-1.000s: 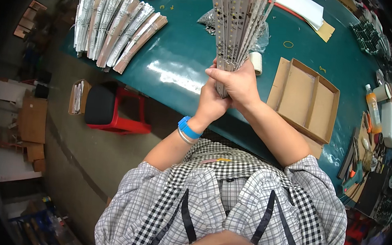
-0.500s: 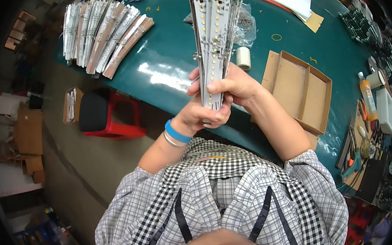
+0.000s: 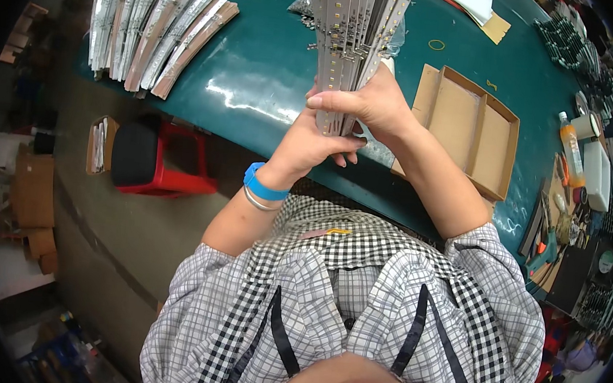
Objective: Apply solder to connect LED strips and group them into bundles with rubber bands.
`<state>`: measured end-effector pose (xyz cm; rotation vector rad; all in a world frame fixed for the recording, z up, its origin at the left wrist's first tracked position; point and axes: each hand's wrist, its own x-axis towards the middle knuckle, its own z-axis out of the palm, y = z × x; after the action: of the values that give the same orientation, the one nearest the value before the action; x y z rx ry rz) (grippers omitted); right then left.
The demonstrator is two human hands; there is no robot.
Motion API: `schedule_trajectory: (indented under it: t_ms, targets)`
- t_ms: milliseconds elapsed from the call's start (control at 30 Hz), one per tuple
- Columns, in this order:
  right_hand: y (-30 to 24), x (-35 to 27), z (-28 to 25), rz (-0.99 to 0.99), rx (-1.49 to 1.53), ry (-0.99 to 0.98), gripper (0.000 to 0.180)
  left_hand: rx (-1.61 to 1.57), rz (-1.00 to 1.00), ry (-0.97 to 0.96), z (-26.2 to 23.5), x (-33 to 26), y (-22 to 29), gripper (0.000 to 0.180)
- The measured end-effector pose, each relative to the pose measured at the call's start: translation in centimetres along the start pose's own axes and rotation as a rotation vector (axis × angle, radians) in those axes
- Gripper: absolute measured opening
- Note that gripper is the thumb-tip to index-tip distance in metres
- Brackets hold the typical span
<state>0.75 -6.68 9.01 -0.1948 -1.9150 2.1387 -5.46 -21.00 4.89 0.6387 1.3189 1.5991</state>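
A bundle of long, thin LED strip boards (image 3: 344,31) stands upright in front of me, its top running past the upper edge of the picture. Small yellowish LEDs dot the pale faces, and the boards fan out slightly toward the top. My right hand (image 3: 378,109) is closed around the bundle's lower part, thumb across the front face. Below it my left hand (image 3: 307,146), with a blue band at the wrist, cups the bottom end, thumb pointing right. Some fingers of both hands are hidden behind the boards.
On the green table (image 3: 252,63), tied bundles of strips (image 3: 156,32) lie at the left. A divided cardboard box (image 3: 475,133) is at the right, with a bottle of orange liquid (image 3: 572,153) and tools beyond. A red stool (image 3: 170,161) with a dark seat stands left below the table.
The bundle has risen a little and turned, showing more board edges and spreading at the top. My right thumb has shifted left across it, and my left hand's grip has loosened.
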Motion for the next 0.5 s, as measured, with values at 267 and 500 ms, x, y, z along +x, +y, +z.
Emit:
schedule_trajectory:
  t_ms: [267,500]
  targets:
    - [2.6,0.8,0.2,-0.2,-0.225,0.121,0.051,0.157,0.206,-0.088,-2.6,1.1,-0.9,0.052]
    - [6.3,-0.1,1.9,-0.239,-0.257,0.129,0.045,0.117,0.278,0.031,-5.7,2.3,-6.7,0.052]
